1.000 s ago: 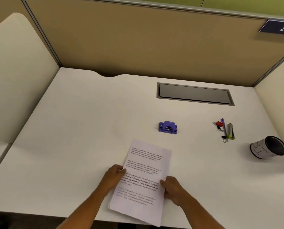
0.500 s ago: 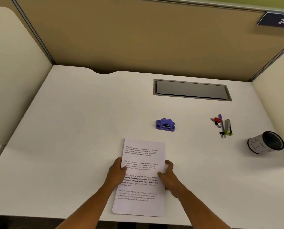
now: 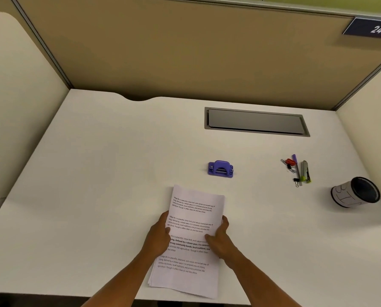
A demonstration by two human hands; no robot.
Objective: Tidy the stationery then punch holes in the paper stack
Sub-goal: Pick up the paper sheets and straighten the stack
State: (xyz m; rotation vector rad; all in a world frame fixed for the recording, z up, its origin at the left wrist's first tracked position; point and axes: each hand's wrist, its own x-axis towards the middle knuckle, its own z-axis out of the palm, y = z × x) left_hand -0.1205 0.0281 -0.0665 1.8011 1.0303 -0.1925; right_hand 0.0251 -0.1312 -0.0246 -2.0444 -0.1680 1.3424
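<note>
Right now you hold the paper stack (image 3: 191, 240) at the near edge of the surface (image 3: 96, 196), your left hand (image 3: 157, 238) gripping its left side and your right hand (image 3: 218, 241) its right side, thumbs curled over the printed top sheet. The sheets fan a little at the near left corner, so they do not look squared. If you punch them like this, the holes will likely land at different places from sheet to sheet; knock the edges flush first. The stack's near end seems to reach the surface's near edge, so a loose grip could let lower sheets slide off towards you.

Just beyond the stack's far edge sits the purple hole punch (image 3: 220, 169), apart from the paper. Pushing the stack forward carelessly could shove it away rather than feed the slot.

Towards the right edge lies the pen holder (image 3: 355, 192), tipped on its side with its dark mouth facing right. Nothing shows inside, though the interior is too dark to be sure. It could roll when you reach for it. The loose stationery (image 3: 297, 170), pens and clips, lies outside it, a little farther back, not yet tidied.
</note>
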